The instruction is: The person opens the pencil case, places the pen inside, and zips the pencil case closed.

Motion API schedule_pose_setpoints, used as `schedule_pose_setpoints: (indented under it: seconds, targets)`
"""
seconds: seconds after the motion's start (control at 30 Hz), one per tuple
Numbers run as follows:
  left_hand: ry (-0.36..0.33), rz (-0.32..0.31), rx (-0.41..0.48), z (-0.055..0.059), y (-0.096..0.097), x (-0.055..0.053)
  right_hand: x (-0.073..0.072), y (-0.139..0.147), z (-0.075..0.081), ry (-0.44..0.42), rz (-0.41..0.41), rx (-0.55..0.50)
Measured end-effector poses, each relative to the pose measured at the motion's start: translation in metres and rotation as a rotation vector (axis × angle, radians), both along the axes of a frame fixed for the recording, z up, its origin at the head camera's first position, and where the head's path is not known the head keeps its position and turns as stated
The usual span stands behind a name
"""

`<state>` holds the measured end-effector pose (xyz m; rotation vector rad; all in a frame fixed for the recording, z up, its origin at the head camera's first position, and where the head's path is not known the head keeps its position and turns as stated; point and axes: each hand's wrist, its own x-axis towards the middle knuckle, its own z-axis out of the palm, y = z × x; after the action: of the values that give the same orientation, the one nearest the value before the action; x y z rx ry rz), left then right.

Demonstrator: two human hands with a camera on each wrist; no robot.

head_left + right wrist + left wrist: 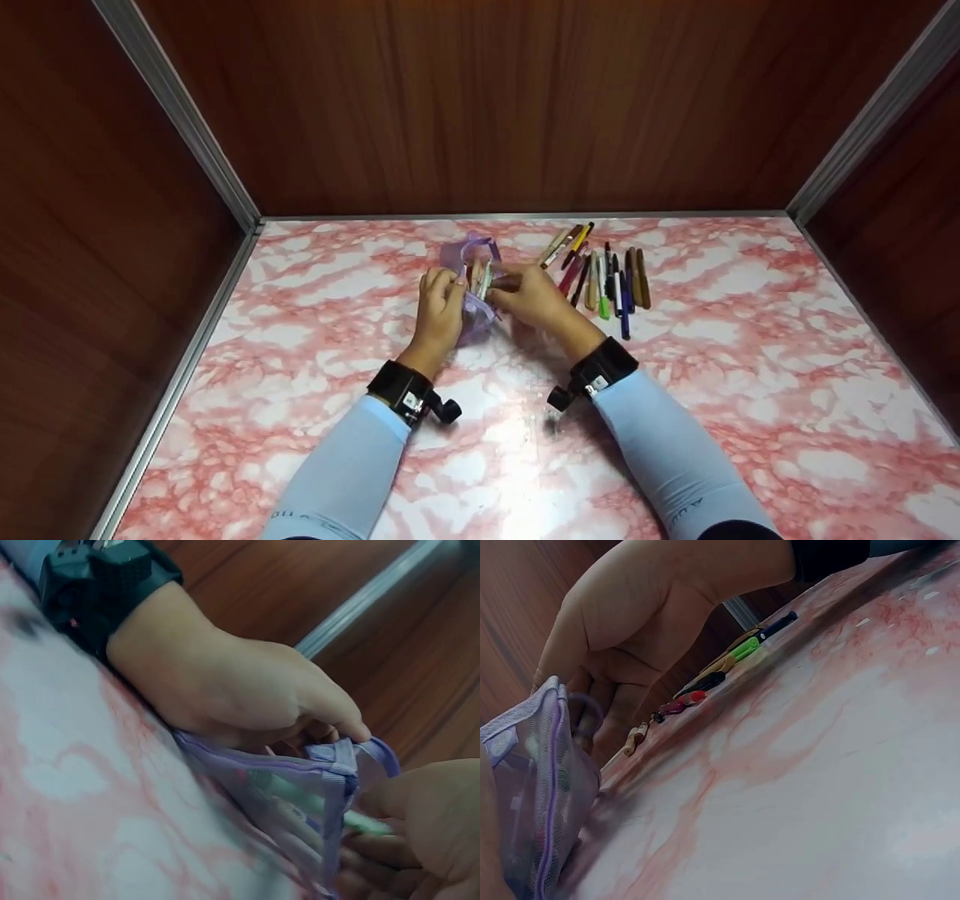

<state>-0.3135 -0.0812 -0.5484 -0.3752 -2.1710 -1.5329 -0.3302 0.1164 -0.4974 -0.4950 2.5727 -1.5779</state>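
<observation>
We see a purple mesh pouch [475, 325] on the tabletop [750, 345], which has a red and white marble pattern, between the two hands. The left hand [441, 306] holds this pouch at its edge, with the fingers clamped on the purple trim. The right hand [534, 295] is at the mouth of the pouch, and its fingers are closed on a pale green pen [366, 823], whose other part lies inside the mesh; whether these fingers hold other pens too, we cannot tell. To the right of the right hand, we find many loose pens lying in a loose row: among them a yellow pen [578, 243] with black ends, a white pen with a green cap [604, 308], a blue pen [625, 324] and a brown pen [643, 279] at the far right side. Behind the tabletop there stands a dark wooden panel [480, 112], and both forearms wear light blue sleeves [337, 469].
</observation>
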Motion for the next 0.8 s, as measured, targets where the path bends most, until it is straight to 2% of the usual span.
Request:
schedule_pose_setpoints:
  seconds: [0.13,0.3,0.37,0.57,0.8]
  targets:
    - [-0.001,-0.011,0.015,0.000,-0.001,0.000,0.001,0.007,0.009,0.056,0.048,0.150]
    - [0.011,-0.010,0.038,-0.002,-0.001,-0.002,-0.001,0.024,0.023,0.000,0.023,0.172]
    - [0.024,-0.002,0.048,-0.004,0.000,-0.003,-0.004,0.034,0.029,-0.007,-0.020,0.167]
    - [0.006,-0.010,0.048,0.000,0.000,-0.001,-0.016,0.079,0.039,0.097,-0.166,0.175]
    - [-0.011,-0.003,0.037,0.003,0.001,0.001,-0.027,0.131,0.039,0.137,-0.334,0.216]
